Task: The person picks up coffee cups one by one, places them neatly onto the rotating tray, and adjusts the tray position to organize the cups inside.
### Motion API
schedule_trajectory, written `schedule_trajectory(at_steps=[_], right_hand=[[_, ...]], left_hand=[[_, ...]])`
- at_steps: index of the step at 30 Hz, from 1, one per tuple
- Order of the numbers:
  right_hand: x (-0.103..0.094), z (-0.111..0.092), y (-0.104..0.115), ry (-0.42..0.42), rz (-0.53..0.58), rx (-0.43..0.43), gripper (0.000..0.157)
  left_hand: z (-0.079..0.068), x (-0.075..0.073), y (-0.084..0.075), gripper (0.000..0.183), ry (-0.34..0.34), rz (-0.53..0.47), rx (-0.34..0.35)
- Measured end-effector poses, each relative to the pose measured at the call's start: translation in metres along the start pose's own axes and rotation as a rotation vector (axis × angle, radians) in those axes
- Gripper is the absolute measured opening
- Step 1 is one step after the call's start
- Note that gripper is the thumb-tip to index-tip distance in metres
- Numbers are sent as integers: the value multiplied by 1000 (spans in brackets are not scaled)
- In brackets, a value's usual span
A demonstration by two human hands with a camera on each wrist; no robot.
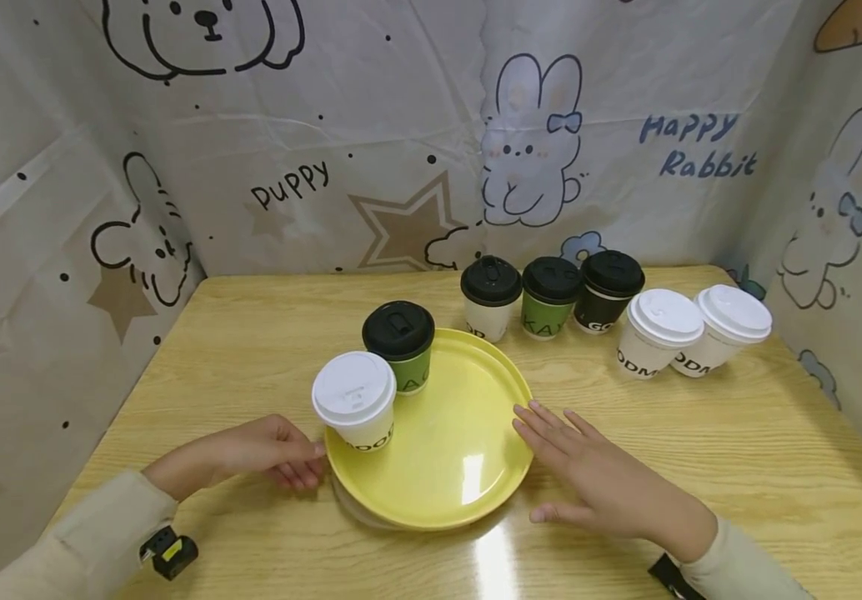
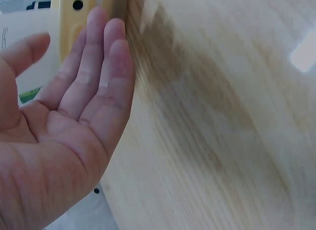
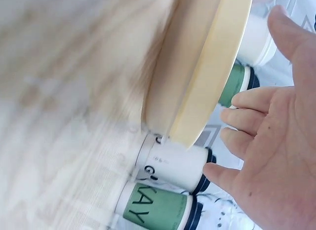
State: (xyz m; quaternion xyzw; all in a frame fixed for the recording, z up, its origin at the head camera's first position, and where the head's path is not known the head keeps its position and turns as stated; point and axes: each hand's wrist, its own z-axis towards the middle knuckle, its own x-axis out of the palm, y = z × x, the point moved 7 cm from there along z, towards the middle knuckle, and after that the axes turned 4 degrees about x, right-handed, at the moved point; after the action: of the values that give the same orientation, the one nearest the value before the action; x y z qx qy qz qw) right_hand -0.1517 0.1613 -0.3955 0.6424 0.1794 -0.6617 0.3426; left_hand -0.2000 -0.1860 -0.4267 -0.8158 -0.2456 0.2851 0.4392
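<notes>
Yellow tray between a person's hands, left hand loosely bent at the rim, right hand straight-fingered by the opposite edge, neither gripping anything, white-lidded cup and black-lidded cup aboard, nearer the left fingers, five more cups beyond the right fingertips

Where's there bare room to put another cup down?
The yellow tray is bare right of its white-lidded cup and green cup. The wooden table is free left of those cups, and right of the right hand. It's crowded at the back right, where five cups stand close together.
</notes>
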Motion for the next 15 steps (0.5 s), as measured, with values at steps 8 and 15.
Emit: schedule_trajectory(at_steps=[8,15], right_hand=[[-10,17,-32,77,119,25,98],[-10,21,-39,86,126,21,96]], left_hand=[[0,24,-3,37,71,-53,29],[1,31,-6,35,56,-71,47]])
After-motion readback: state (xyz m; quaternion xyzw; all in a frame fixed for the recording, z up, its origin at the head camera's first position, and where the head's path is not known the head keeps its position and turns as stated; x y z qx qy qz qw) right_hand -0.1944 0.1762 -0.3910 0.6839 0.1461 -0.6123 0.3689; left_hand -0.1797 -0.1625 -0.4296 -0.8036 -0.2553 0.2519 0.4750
